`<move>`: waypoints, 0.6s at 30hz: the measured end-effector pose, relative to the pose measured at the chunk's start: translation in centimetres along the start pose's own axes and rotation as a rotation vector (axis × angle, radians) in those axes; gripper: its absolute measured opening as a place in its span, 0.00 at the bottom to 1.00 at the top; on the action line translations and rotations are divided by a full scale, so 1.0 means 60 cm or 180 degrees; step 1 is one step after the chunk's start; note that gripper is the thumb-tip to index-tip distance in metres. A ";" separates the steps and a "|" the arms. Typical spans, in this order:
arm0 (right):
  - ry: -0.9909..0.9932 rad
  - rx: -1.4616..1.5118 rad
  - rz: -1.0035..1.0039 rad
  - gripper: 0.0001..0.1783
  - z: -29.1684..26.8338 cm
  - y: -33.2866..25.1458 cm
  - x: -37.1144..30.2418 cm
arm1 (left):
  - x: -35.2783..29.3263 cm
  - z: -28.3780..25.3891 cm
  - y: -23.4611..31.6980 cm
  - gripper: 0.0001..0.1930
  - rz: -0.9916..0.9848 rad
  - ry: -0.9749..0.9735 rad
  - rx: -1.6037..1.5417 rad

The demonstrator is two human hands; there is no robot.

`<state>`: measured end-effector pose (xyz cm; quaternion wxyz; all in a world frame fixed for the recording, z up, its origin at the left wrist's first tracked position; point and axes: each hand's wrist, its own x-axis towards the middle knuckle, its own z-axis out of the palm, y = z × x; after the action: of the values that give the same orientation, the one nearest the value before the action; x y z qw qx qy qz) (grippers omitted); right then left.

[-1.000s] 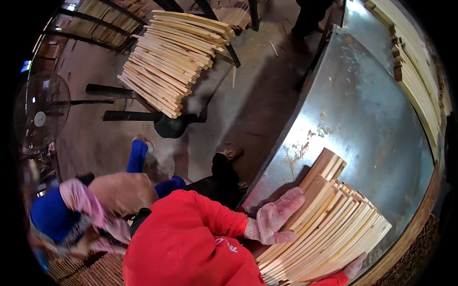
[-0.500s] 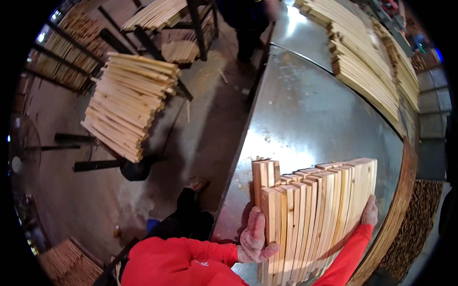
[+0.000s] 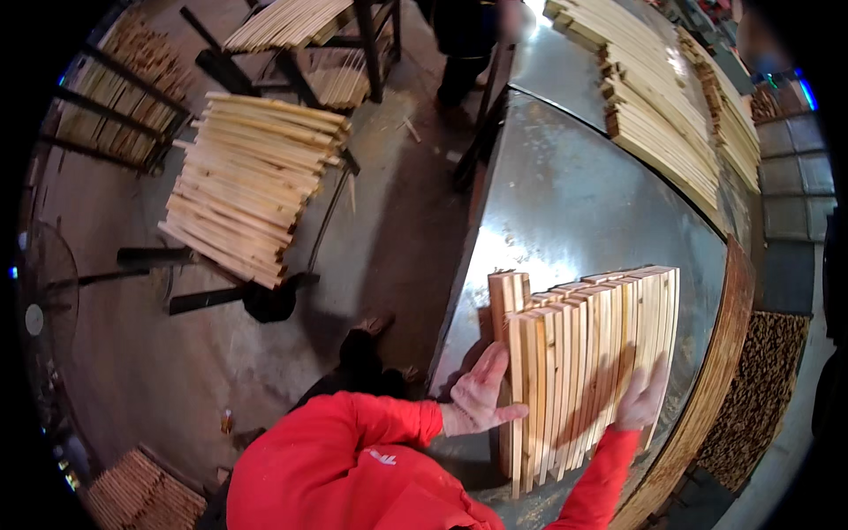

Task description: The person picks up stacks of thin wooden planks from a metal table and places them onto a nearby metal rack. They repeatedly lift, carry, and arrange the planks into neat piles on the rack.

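Note:
A bundle of pale wooden strips [image 3: 579, 362] stands side by side on the metal table [image 3: 565, 194]. A couple of strips at its left end stick out farther than the others. Against that left end rests my left hand [image 3: 481, 389], palm toward the wood, fingers stretched and thumb spread. My right hand [image 3: 642, 393] lies over the right part of the bundle, its fingers extended and a little blurred. Neither hand is wrapped round a strip.
Several rows of strips [image 3: 662, 106] lie at the table's far right. A wooden edge [image 3: 715, 353] borders its right side. On the left a dark metal rack [image 3: 208, 300] bears a strip stack [image 3: 252, 185]. Another person [image 3: 464, 53] stands beyond the table.
My right hand has moved from the bundle's right end onto its face, with the fingers stretched out. The bundle looks more squeezed together. My left hand stays at the left end.

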<state>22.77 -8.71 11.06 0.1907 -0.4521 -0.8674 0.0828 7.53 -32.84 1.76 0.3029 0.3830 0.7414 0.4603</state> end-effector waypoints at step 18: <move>-0.0598 -0.1132 -0.0995 0.50 0.109 -0.223 -0.244 | -0.016 -0.190 -0.134 0.24 -0.0052 -0.0359 -0.1539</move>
<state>17.65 -28.18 5.54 0.0371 -0.3293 -0.9416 -0.0600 -3.41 -41.03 -1.01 0.4303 0.3184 0.5947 0.5998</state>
